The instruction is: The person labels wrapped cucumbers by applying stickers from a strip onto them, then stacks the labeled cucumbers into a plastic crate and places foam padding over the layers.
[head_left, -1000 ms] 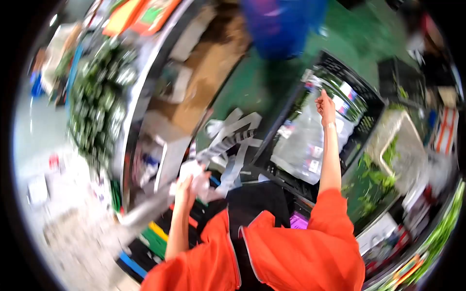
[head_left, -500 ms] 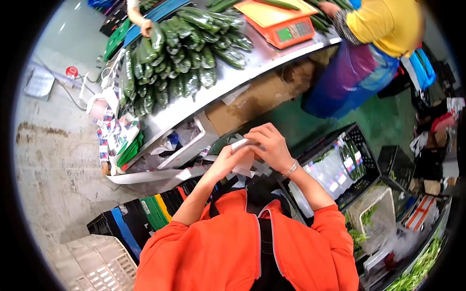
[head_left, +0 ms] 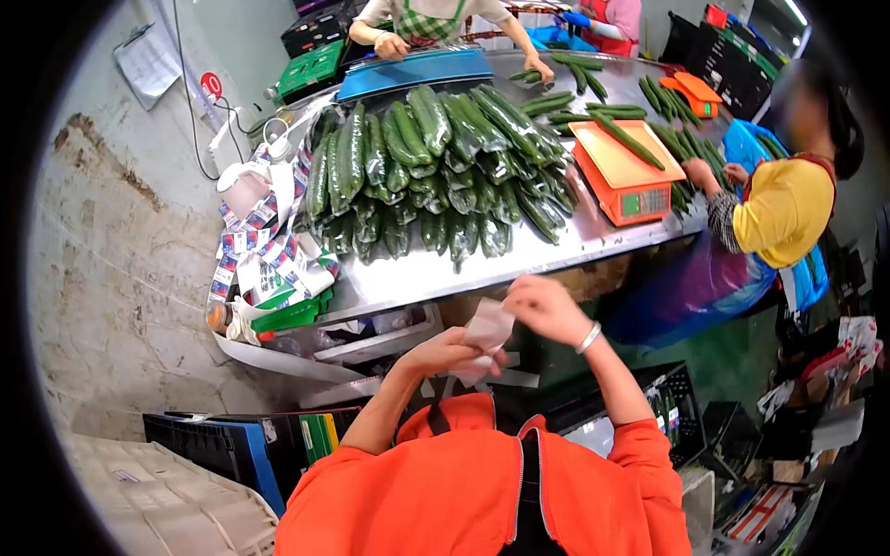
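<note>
Sheet point(head_left: 148, 60) of paper, just one, hangs on the wall at far left, its print unreadable; one pale crate point(head_left: 148, 491) below it runs into the dark edge of the view. Label strips point(head_left: 227, 264) hang at the left end of the table point(head_left: 371, 287), too tangled to count. Behind them lies one blue tray point(head_left: 417, 74), and beyond it a person in a green checked apron point(head_left: 428, 26), head cut off by the top edge. Wrapped cucumbers point(head_left: 408, 139) are heaped in front of the tray; they overlap too much to be counted. Nearer than the table, the left grip point(head_left: 445, 352) is closed around white paper point(head_left: 489, 324), whose folds hide the number of pieces. The right grip point(head_left: 547, 310) has its fingers bent beside the paper's upper edge; whether it pinches it, I cannot tell. Further right stand two orange scales: the nearer scale point(head_left: 630, 199) bears one cucumber point(head_left: 626, 141), its digits illegible; the farther scale point(head_left: 697, 95) is small. One black crate point(head_left: 686, 417) is half hidden by the right arm. A person in yellow point(head_left: 788, 199) stands rightmost.
</note>
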`<state>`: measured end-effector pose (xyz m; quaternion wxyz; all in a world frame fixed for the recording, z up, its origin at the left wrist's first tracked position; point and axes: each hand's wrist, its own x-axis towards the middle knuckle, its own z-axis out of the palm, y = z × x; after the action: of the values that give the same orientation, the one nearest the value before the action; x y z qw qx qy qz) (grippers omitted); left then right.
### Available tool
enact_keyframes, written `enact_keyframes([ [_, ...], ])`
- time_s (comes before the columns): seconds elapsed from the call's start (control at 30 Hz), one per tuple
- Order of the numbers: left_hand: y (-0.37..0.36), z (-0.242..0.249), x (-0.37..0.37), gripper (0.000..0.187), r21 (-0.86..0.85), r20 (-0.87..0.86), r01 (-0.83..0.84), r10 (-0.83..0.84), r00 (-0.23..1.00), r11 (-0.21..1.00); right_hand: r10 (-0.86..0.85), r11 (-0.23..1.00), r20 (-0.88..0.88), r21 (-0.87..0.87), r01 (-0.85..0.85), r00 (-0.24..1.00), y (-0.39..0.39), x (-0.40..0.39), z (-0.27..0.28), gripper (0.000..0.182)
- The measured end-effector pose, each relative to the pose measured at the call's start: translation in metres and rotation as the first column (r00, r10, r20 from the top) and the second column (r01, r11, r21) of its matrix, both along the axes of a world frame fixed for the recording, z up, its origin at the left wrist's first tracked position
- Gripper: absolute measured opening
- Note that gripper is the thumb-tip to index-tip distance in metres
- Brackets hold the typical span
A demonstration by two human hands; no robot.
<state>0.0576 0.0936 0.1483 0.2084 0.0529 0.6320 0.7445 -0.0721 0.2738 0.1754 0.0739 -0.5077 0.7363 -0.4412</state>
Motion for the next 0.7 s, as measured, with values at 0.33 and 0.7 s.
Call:
enact_keyframes([
  [0.33,-0.200,0.012,-0.072,0.047,0.486,-0.070,-0.856,0.984,0.163,0.176,-0.364,0.523,0.744,-0.335,0.784,0.560,0.017,-0.082,-0.026,0.018],
  [0.7,-0.307,0.011,-0.215,0.081,-0.828,-0.392,-0.556,0.787,0.477,-0.076,-0.302,0.783,0.349,-0.440,0.439,0.887,-0.023,-0.050,0.023,0.017],
])
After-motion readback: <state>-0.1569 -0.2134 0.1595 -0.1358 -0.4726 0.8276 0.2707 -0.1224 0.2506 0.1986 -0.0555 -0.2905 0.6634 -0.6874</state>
